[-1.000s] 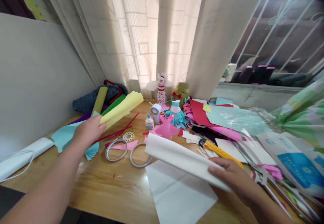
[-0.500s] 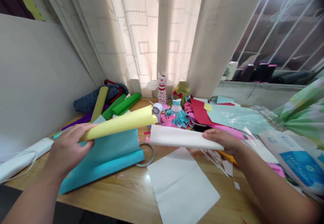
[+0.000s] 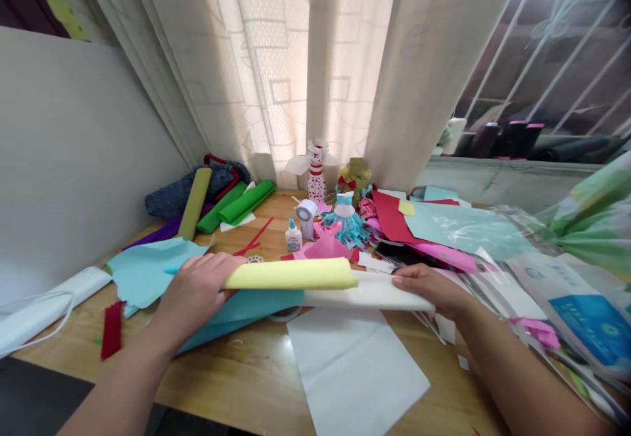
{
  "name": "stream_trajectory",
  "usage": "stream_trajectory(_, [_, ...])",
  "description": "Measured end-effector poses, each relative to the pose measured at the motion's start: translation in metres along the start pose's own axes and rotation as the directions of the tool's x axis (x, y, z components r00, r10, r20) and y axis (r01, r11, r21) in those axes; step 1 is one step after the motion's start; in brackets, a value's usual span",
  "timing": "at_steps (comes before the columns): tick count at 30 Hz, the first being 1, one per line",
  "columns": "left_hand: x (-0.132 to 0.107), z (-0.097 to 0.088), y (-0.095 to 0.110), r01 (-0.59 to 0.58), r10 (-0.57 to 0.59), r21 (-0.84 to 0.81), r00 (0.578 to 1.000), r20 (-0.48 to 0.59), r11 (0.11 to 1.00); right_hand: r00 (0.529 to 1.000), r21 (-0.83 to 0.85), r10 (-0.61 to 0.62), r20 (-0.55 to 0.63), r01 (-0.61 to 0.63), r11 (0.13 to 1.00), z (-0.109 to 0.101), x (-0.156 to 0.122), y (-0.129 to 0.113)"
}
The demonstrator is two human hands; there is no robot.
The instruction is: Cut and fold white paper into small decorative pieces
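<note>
In the centre of the frame, the left hand is closed around the left end of a yellow paper roll, which lies nearly level and points right. The right hand, right of centre, pinches the right end of a folded white paper, thumb on top; the yellow roll's tip covers part of this paper's left portion. Below the left hand spreads a blue paper; whether that hand also grips it, I cannot tell. A flat white sheet lies on the table at lower centre, beneath the folded paper.

Just above the yellow roll stand a glue bottle and a pink paper dress. Green rolls lie left of centre, and a dark red folded strip sits at lower left.
</note>
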State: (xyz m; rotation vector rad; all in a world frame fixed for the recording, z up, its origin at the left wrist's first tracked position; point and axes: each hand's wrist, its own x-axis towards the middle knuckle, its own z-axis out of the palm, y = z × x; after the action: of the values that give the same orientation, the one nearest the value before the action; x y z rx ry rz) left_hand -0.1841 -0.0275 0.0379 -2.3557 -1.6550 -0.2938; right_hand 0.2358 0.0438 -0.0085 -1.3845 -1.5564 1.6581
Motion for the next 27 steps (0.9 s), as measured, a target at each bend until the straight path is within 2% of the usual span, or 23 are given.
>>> stream_trajectory(7, [0.026,-0.001,0.011,0.089,-0.091,0.049,0.994,0.056,0.995,1.0,-0.013,-0.01,-0.009,0.01,1.0,0.001,-0.002,0.007])
stream_trajectory(15, [0.03,0.001,0.011,0.112,-0.114,0.026,0.991,0.075,0.993,0.999,-0.052,-0.023,0.028,0.024,0.998,-0.003,0.0,0.015])
stream_trajectory(20, [0.017,0.0,0.0,0.089,-0.078,-0.053,0.982,0.169,0.995,0.998,-0.087,-0.042,0.044,0.045,0.995,-0.007,-0.004,0.015])
stream_trajectory(24, [-0.005,0.011,-0.009,0.062,-0.006,-0.174,0.952,0.305,0.983,0.997,-0.112,-0.066,0.048,0.071,0.991,-0.008,-0.008,0.012])
stream_trajectory(27, [-0.02,0.023,-0.01,0.145,-0.043,-0.236,0.919,0.392,0.961,0.995,-0.157,-0.087,0.044,0.093,0.983,-0.01,-0.009,0.011])
